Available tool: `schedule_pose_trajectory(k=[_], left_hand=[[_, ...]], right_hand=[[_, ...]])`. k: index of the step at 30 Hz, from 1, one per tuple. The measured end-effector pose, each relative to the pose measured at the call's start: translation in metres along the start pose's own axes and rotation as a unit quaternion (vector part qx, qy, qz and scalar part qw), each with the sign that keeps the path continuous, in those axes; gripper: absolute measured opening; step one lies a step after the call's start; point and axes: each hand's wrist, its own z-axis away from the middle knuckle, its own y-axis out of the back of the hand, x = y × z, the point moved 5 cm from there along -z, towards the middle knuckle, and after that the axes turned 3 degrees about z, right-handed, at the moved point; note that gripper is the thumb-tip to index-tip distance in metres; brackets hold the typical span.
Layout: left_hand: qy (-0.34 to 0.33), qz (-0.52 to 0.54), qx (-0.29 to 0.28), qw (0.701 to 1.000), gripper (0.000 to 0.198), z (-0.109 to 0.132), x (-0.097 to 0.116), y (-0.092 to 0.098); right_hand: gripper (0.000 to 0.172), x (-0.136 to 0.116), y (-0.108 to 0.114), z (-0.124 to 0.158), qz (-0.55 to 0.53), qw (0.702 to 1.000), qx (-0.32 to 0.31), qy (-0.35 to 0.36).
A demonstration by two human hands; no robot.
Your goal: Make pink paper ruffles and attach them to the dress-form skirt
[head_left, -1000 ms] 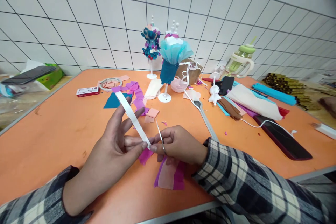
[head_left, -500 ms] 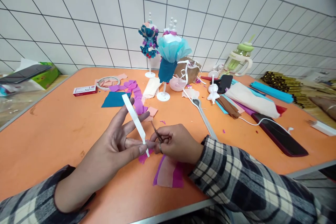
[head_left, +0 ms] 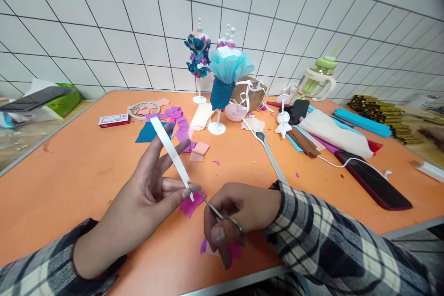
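My left hand (head_left: 152, 189) pinches a white ribbon strip (head_left: 169, 148) between thumb and forefinger; the strip slants up and away to the left, with the other fingers spread. My right hand (head_left: 239, 212) grips small metal scissors (head_left: 217, 210), thumb and a finger through the loops. The blades point at the strip's lower end beside my left thumb. A magenta paper scrap (head_left: 192, 203) lies on the orange table (head_left: 69, 180) under the strip's end. A pink and magenta paper piece (head_left: 222, 249) lies partly hidden under my right hand.
Two small dress forms, one in dark blue with flowers (head_left: 198, 58), one in teal tulle (head_left: 225, 71), stand at the back. Paper scraps (head_left: 178, 122), a tape roll (head_left: 143, 109), a red box (head_left: 114, 120), a spoon (head_left: 268, 148), a phone (head_left: 373, 180) with cable and a green-lidded bottle (head_left: 317, 78) lie around.
My right hand has dropped toward me and turned, so the scissors now point up at the strip's lower end. My left hand keeps its hold; the strip has tilted slightly left.
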Motion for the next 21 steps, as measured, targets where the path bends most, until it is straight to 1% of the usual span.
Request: schedule_pose_trajectory(k=[3,7,9,15,21], left_hand=[[-0.002,-0.010,-0.004,1.000,0.107,0.0006,-0.0007,-0.0007],[-0.001,-0.012,0.005,1.000,0.111,0.0009,-0.0008,0.0009],[0.002,-0.013,0.001,1.000,0.111,0.0016,-0.0019,0.0003],[-0.001,-0.019,-0.023,1.000,0.107,0.0029,-0.0053,-0.0049],[-0.016,-0.017,-0.048,0.999,0.100,0.0028,-0.0016,-0.0078]], right_hand=[[0.053,0.0037,-0.0032,-0.0032,0.020,0.999,0.013,-0.026],[0.055,0.0038,-0.0023,-0.0050,0.016,0.999,0.036,-0.030],[0.056,0.0038,-0.0014,-0.0049,0.019,0.999,0.040,-0.031],[0.054,0.0052,-0.0011,-0.0047,0.029,0.999,0.026,-0.027],[0.056,0.0040,-0.0040,-0.0047,0.018,0.999,0.019,-0.032]])
